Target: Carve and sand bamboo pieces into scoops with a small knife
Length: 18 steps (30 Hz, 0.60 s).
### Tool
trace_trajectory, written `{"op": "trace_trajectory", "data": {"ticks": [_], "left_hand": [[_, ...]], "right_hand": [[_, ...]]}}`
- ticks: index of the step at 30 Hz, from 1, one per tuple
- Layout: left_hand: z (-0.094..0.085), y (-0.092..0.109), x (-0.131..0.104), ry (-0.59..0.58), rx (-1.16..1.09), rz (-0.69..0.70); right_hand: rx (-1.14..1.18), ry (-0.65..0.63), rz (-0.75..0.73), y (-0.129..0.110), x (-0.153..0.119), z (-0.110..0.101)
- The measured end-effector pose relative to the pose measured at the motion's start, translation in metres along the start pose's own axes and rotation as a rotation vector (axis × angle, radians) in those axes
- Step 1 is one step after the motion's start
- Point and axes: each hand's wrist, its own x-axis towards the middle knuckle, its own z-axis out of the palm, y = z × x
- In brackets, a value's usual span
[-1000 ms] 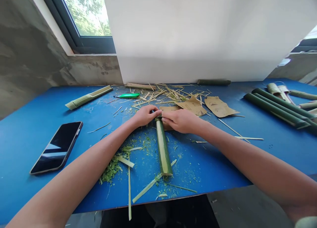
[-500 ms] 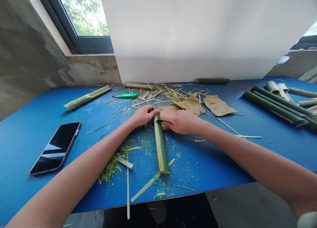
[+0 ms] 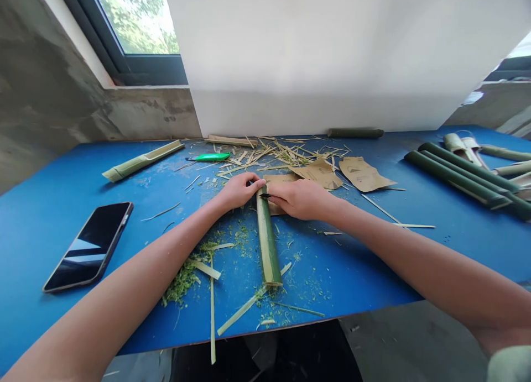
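A green bamboo piece (image 3: pixel 267 241), with a pale strip where the skin is off, lies lengthwise on the blue table, its near end towards me. My left hand (image 3: pixel 244 189) grips its far end with the thumb on top. My right hand (image 3: pixel 301 198) is closed around a small dark blade (image 3: pixel 264 195), whose tip rests on the bamboo just in front of my left thumb. The blade's handle is hidden in my fist. Green shavings (image 3: pixel 182 282) and pale bamboo strips (image 3: pixel 238 315) lie around the near end.
A phone (image 3: pixel 89 246) and a split bamboo piece (image 3: pixel 143 161) lie left. Behind my hands are a green utility knife (image 3: pixel 209 157), scattered slivers (image 3: pixel 290 152) and brown sandpaper sheets (image 3: pixel 363 174). Several bamboo lengths (image 3: pixel 456 177) sit at right, another (image 3: pixel 355 133) by the white board (image 3: pixel 315 56).
The blade has shifted slightly along the bamboo, away from me towards its far end. Both hands keep their grip. The whole view has moved a little.
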Motion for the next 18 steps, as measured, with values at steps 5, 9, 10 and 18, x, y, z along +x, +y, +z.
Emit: {"op": "trace_trajectory", "data": {"ticks": [5,9,10,18], "left_hand": [[0.000,0.001,0.000,0.008,0.005,-0.009],[0.000,0.002,0.000,0.012,0.006,0.006],[0.000,0.002,0.000,0.012,0.005,0.009],[0.001,0.003,-0.001,0.031,0.007,-0.022]], "right_hand": [[0.097,-0.036,-0.132,-0.001,-0.018,-0.005],[0.053,0.013,-0.026,0.000,-0.011,-0.004],[0.033,0.024,0.014,0.001,-0.006,-0.003],[0.073,-0.037,-0.067,-0.002,-0.010,-0.007]]}}
